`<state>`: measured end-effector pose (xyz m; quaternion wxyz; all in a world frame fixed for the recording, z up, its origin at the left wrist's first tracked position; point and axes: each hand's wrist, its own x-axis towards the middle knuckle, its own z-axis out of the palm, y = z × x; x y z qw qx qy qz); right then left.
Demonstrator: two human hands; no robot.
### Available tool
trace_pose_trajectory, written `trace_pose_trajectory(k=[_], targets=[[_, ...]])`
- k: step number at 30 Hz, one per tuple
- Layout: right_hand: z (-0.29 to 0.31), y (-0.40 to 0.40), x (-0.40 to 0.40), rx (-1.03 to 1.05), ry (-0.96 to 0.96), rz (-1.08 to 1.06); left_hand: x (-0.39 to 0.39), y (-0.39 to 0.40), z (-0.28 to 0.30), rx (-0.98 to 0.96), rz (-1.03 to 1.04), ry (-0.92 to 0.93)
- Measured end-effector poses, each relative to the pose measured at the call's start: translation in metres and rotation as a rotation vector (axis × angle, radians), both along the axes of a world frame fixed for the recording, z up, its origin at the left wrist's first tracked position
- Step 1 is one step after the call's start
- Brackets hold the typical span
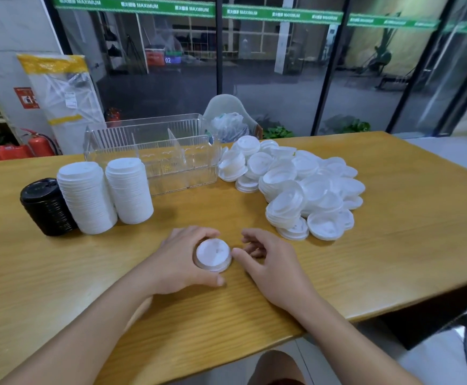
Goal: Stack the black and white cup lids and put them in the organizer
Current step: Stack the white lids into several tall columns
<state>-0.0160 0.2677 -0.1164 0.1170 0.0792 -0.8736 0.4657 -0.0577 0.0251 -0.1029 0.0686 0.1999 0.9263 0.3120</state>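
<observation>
While the fingers and thumb of the left hand curl round a small stack of white lids standing on the wooden table, the right hand lies just beside it with its fingers loosely bent, holding nothing, the thumb tip at or very near the stack's rim. Farther out on the left stand three tall stacks close together: a black lid stack at the outside, then two white lid stacks, one touching the black one and another next to it. Behind these sits the clear plastic organizer, its ribbed walls and inner dividers visible, no lids plainly seen inside. To its right spreads a loose pile of white lids, some nested, some tipped on edge. Beyond the table's far edge a pale chair holds a plastic bag, and a red fire extinguisher stands at the far left.
</observation>
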Motion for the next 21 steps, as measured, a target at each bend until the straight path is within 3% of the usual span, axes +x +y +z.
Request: trace_pose_trajectory(k=[6,10,16,21], targets=[[0.020,0.050,0.010,-0.103,0.194,-0.205,-0.017,0.055,0.032,0.243,0.045,0.025],[0.035,0.097,-0.010,-0.106,0.275,-0.376,-0.034,0.120,0.049,0.261,-0.032,0.095],[0.029,0.168,-0.052,-0.138,-0.059,-0.445,-0.064,0.175,0.035,-0.030,-0.096,0.089],[0.015,0.168,-0.075,-0.029,-0.081,-0.339,-0.076,0.182,0.025,-0.001,-0.060,0.150]])
